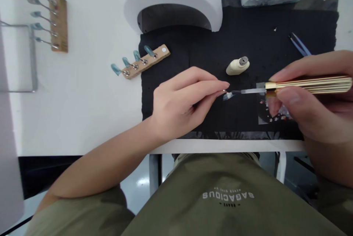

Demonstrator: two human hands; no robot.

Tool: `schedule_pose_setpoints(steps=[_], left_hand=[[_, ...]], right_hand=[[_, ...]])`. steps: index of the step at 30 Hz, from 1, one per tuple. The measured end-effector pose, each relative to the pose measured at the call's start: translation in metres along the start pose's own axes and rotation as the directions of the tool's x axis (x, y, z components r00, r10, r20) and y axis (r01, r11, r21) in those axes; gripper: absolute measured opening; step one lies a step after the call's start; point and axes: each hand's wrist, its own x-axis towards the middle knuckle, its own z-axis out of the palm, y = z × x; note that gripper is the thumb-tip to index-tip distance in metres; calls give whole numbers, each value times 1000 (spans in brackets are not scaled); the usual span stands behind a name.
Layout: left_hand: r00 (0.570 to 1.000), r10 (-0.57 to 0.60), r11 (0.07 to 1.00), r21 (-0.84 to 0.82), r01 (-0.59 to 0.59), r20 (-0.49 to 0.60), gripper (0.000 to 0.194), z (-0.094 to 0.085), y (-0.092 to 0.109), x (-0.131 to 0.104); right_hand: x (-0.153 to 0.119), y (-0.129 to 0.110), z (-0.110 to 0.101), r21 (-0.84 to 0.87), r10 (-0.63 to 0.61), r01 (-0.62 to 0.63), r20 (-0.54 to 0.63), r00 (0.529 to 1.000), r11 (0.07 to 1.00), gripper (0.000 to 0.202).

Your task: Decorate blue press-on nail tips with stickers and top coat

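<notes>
The left hand (182,105) is closed in a fingertip pinch, apparently on the short stem of a small translucent tip (228,96), which sits just beyond the fingertips over the black mat (193,50). The right hand (321,120) is closed around the gold handle of a brush (311,84), thumb below and fingers above. The bristle end meets or nearly meets the tip; contact cannot be confirmed at this scale.

Possible faults and causes:

1. Tip rotation. The pinch covers a very small area, so brush pressure from one side may turn or dislodge the tip.
2. Uneven coat. Neither hand appears braced on the surface (91,122); a tremor in either may drag the bristles off line. Excess liquid on the brush may flood the edge.
3. Finger contamination. The bristles work close to the left fingertips; overshoot may wet the skin and the stem.
4. Bottle spill. The cream bottle (235,67) stands uncapped just beyond the tip. A careless swing of either hand may knock it over.
5. Stray particles. A clear sheet (261,114) bearing small bits lies beneath the right hand. Brushing against it may scatter bits or transfer them to wet material.
</notes>
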Motion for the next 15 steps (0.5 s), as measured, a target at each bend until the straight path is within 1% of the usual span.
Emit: schedule_pose_setpoints(steps=[3,5,7,10,11,14,15], left_hand=[[1000,-20,1000,-8,20,22,23,-1,3,2],[999,-30,999,-17,31,33,23,-1,3,4],[1000,-9,1000,-23,10,25,21,-1,2,5],[1000,22,999,-28,-22,5,20,-2,3,5],[1000,8,1000,-24,-8,8,20,-2,5,5],[994,-96,995,7,96,46,22,-3,9,4],[992,-115,993,6,115,50,22,-3,10,4]], right_hand=[[4,0,4,-70,-81,84,52,995,994,24],[6,1,6,-57,-109,112,52,993,992,26],[7,4,7,-54,-140,143,53,989,988,25],[6,5,7,-72,-136,140,57,989,988,23],[6,5,7,-82,-124,128,49,991,988,23],[7,5,6,-103,-109,109,9,994,989,20],[7,6,5,-111,-111,110,1,994,988,19]])
